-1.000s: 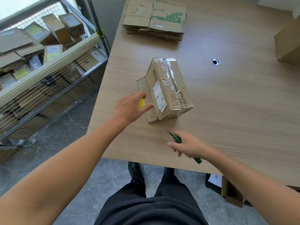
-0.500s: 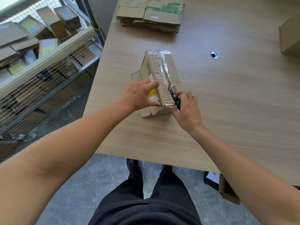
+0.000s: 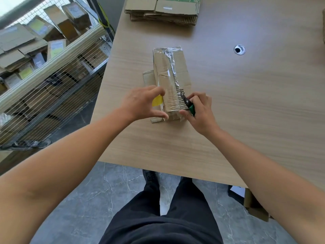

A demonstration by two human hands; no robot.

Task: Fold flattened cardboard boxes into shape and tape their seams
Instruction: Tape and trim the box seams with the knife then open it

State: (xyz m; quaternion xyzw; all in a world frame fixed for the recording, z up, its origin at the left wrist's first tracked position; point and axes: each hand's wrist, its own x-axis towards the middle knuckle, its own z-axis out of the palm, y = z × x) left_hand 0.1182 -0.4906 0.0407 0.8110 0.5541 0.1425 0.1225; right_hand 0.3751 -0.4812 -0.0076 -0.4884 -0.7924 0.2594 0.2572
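Observation:
A small brown cardboard box (image 3: 171, 80), wrapped in clear tape, lies lengthwise on the wooden table (image 3: 246, 111). A loose flap sticks out on its left side. My left hand (image 3: 143, 103) grips the box's near left corner, thumb on the near end and fingers up on the left edge, next to a yellow sticker (image 3: 157, 101). My right hand (image 3: 199, 111) holds a green-handled cutter (image 3: 189, 104). Its dark blade touches the taped top of the box near the near right corner.
A stack of flattened cardboard boxes (image 3: 163, 10) lies at the table's far edge. A round cable hole (image 3: 239, 49) is to the right. A wire cage cart (image 3: 44, 76) full of cardboard stands left of the table. More cardboard (image 3: 255, 206) sits under the table at right.
My right hand brought the green cutter from the table's near edge up to the box top. My left hand took hold of the box, which now lies straighter.

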